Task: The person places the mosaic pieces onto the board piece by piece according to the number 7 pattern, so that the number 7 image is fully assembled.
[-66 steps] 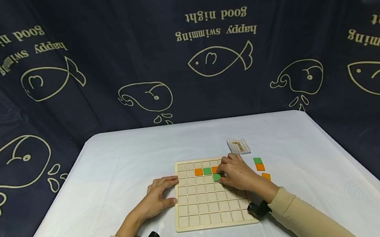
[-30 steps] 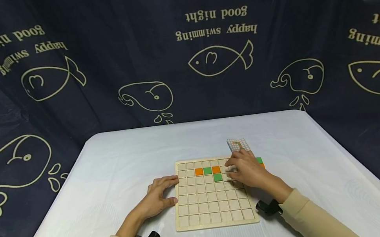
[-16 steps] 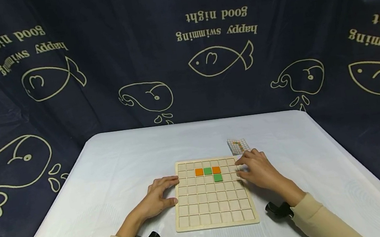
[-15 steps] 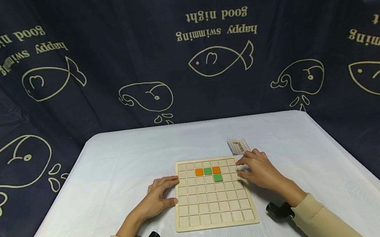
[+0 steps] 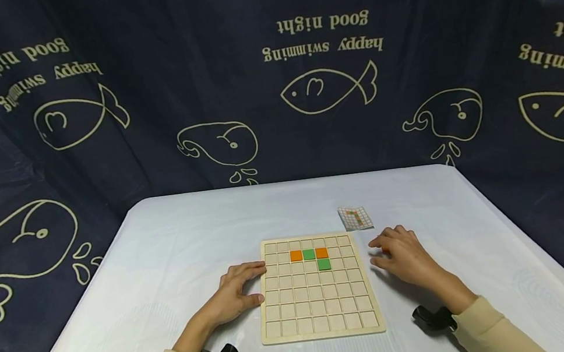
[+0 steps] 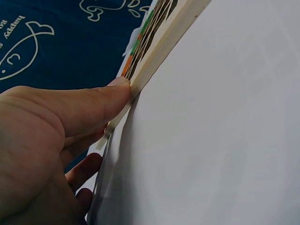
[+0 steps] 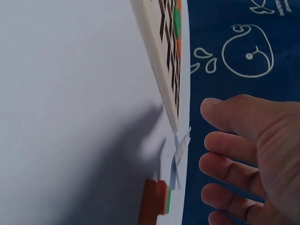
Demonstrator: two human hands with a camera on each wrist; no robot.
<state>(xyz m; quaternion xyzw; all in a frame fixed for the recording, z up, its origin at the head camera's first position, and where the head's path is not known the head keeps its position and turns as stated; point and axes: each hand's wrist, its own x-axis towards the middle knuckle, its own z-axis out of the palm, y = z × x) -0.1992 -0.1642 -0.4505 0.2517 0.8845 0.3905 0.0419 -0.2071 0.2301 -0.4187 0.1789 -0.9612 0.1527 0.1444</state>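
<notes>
A square wooden grid board (image 5: 304, 309) lies on the table. Its second row from the back holds an orange tile (image 5: 296, 256), a green tile (image 5: 309, 254) and another orange tile (image 5: 321, 253); a second green tile (image 5: 324, 264) sits just in front of the last one. My left hand (image 5: 232, 293) rests at the board's left edge, thumb and fingertips touching the rim with fingers relaxed. To the right of the board hovers my right hand (image 5: 405, 256), fingers loosely bent and holding nothing. Loose orange tiles (image 7: 150, 201) show below it in the right wrist view, hidden in the head view.
A card (image 5: 355, 218) with a printed coloured grid pattern lies behind the board's back right corner. The white-covered table (image 5: 203, 221) ends at a dark curtain (image 5: 153, 156) with fish and whale drawings. Each wrist carries a black camera.
My right hand has let go of the green tile in the board's grid and moved right, off the board and over the loose tiles. My left hand stays where it was.
</notes>
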